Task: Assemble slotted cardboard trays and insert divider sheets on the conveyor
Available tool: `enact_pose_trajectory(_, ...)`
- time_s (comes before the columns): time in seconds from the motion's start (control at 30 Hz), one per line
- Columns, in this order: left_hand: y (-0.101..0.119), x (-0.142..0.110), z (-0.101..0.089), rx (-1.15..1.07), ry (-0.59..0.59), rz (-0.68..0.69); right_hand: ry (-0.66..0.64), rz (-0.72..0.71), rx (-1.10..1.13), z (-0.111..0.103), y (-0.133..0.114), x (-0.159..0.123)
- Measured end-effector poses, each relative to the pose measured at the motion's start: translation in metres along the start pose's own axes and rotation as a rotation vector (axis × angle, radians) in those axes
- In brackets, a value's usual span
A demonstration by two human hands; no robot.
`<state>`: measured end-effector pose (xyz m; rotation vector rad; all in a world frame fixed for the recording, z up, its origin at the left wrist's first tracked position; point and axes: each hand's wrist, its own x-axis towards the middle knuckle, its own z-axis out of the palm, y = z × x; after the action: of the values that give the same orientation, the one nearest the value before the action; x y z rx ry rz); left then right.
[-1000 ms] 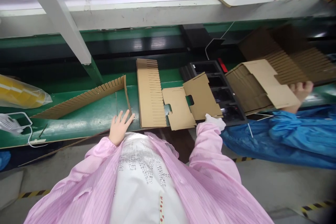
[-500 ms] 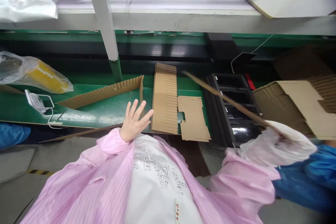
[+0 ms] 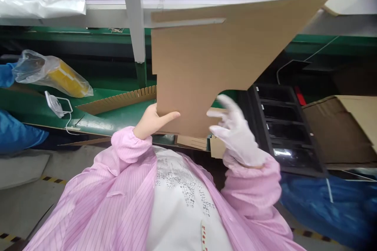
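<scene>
A large brown cardboard sheet (image 3: 194, 62) with a long slot near its far edge is held up before me, tilted over the bench. My left hand (image 3: 153, 120), bare, grips its lower left edge, thumb on the near face and fingers behind. Beside the sheet's lower right edge is my right hand (image 3: 235, 131) in a white glove, fingers apart and slightly bent; whether a fingertip touches the cardboard I cannot tell. Below the sheet, part of a slotted cardboard piece (image 3: 191, 142) and a smaller flat cardboard piece (image 3: 217, 148) show.
Left on the green bench (image 3: 118, 115) are a notched cardboard strip (image 3: 118, 102), a small white fan (image 3: 55, 104) and a bagged yellow item (image 3: 69, 78). At right stand a black compartment tray (image 3: 290, 125) and folded cardboard (image 3: 338, 133). A grey post (image 3: 132, 15) hangs from the shelf above.
The cardboard sheet has come from the right to in front of me, turned face-on. My left hand has taken hold of it; my right hand has moved left and loosened its grip.
</scene>
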<state>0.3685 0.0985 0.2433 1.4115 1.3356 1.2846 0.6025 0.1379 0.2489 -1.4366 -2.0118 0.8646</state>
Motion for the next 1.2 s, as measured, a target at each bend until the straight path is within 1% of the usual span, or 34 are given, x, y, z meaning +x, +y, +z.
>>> enact_pose_trajectory(0.07, -0.017, -0.003, 0.003, -0.048, -0.019, -0.029, -0.096, 0.017, 0.003, 0.009, -0.006, 0.009)
enact_pose_trajectory(0.1, -0.028, -0.006, 0.004, -0.038, -0.004, -0.034, -0.114, 0.015, -0.017, 0.010, -0.007, 0.013)
enact_pose_trajectory(0.17, -0.052, -0.011, 0.003, 0.070, 0.033, -0.052, -0.092, -0.007, -0.087, 0.009, -0.010, 0.020)
enact_pose_trajectory(0.2, -0.063, -0.015, 0.001, 0.179, 0.030, -0.072, -0.077, -0.006, -0.132, 0.007, -0.011, 0.023)
enact_pose_trajectory(0.23, -0.074, -0.020, 0.000, 0.305, 0.003, -0.099, -0.079, 0.011, -0.178, 0.006, -0.013, 0.026)
enact_pose_trajectory(0.3, -0.090, -0.029, -0.004, 0.546, -0.111, -0.163, -0.137, 0.077, -0.264, 0.007, -0.019, 0.031)
enact_pose_trajectory(0.37, -0.101, -0.037, -0.004, 0.726, -0.243, -0.217, -0.223, 0.143, -0.336, 0.015, -0.027, 0.036)
enact_pose_trajectory(0.43, -0.109, -0.042, -0.002, 0.856, -0.321, -0.254, -0.285, 0.167, -0.392, 0.027, -0.037, 0.040)
enact_pose_trajectory(0.5, -0.115, -0.045, 0.002, 0.934, -0.344, -0.269, -0.324, 0.171, -0.446, 0.040, -0.047, 0.044)
enact_pose_trajectory(0.57, -0.119, -0.045, 0.005, 0.967, -0.344, -0.270, -0.343, 0.168, -0.492, 0.050, -0.055, 0.048)
enact_pose_trajectory(0.7, -0.124, -0.047, 0.006, 0.974, -0.331, -0.263, -0.337, 0.167, -0.540, 0.059, -0.066, 0.053)
enact_pose_trajectory(0.87, -0.123, -0.049, 0.006, 0.967, -0.332, -0.250, -0.335, 0.159, -0.549, 0.063, -0.069, 0.055)
enact_pose_trajectory(1.07, -0.124, -0.049, 0.007, 0.945, -0.334, -0.227, -0.354, 0.121, -0.642, 0.081, -0.067, 0.057)
enact_pose_trajectory(1.2, -0.125, -0.049, 0.007, 0.940, -0.339, -0.220, -0.393, 0.132, -0.630, 0.089, -0.066, 0.063)
